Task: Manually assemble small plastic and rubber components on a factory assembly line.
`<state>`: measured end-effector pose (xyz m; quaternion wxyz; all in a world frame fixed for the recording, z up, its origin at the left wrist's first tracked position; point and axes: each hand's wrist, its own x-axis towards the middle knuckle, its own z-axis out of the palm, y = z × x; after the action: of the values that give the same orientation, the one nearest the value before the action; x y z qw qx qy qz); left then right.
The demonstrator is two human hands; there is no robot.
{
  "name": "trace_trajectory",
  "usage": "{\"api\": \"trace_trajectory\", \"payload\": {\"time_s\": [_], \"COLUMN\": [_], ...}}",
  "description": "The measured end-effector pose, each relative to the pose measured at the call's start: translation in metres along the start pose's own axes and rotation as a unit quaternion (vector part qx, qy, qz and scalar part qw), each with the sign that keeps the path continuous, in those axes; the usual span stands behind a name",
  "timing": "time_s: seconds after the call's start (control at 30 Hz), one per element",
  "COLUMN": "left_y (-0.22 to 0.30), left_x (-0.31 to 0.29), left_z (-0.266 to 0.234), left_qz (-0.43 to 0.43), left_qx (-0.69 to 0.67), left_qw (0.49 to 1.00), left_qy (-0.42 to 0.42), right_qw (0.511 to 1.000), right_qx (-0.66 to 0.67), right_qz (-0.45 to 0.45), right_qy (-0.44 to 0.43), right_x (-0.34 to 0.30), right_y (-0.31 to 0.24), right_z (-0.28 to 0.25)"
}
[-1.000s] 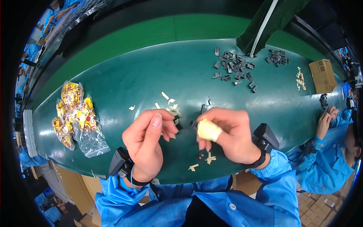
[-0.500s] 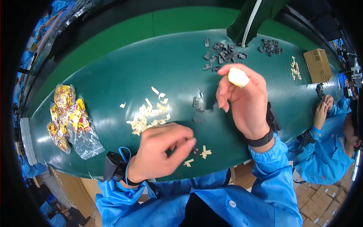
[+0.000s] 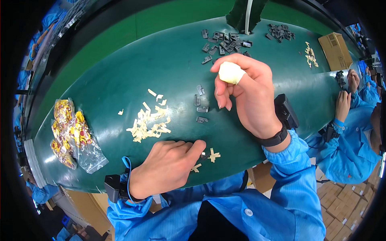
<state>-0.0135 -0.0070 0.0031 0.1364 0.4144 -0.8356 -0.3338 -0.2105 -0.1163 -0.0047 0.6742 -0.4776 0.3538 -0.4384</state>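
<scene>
My left hand (image 3: 167,162) rests palm down near the table's front edge, fingers curled and pressed together; whatever lies under them is hidden. A small dark part (image 3: 204,156) lies by its fingertips, beside a cross (image 3: 214,155) of cream tape strips. A second piece of crossed cream strips (image 3: 196,168) shows partly below the hand. My right hand (image 3: 253,94) is raised above the table, fingers loosely bent and apart, with nothing visible in them. Cream wrapping (image 3: 231,73) covers its thumb. Several dark grey clips (image 3: 202,109) lie left of it, and loose cream strips (image 3: 146,124) farther left.
Bags of yellow and red pieces (image 3: 76,132) lie at the left. Dark clips are heaped (image 3: 227,42) at the back, by an upright post (image 3: 246,18). More clips (image 3: 281,32), cream strips (image 3: 309,56) and a cardboard box (image 3: 335,51) stand farther right. A co-worker (image 3: 350,148) works at the right.
My left hand has turned from a side-on curl to palm down, lower over the table. My right hand stays raised in much the same pose. The whole view has shifted slightly.
</scene>
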Motion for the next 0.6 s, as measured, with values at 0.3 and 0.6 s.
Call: {"api": "trace_trajectory", "payload": {"time_s": [0.3, 0.6], "left_y": [-0.0026, -0.0049], "left_x": [0.0003, 0.0003], "left_z": [0.0007, 0.0046], "left_qz": [-0.009, -0.001], "left_qx": [-0.035, -0.060], "left_qw": [0.999, 0.996], "left_qy": [0.014, 0.059], "right_qw": [1.000, 1.000], "right_qx": [-0.008, -0.010], "right_qz": [-0.002, 0.010], "right_qy": [-0.009, -0.028], "right_x": [-0.0002, -0.0026], "right_y": [0.0005, -0.0004], "right_z": [0.0011, 0.0042]}}
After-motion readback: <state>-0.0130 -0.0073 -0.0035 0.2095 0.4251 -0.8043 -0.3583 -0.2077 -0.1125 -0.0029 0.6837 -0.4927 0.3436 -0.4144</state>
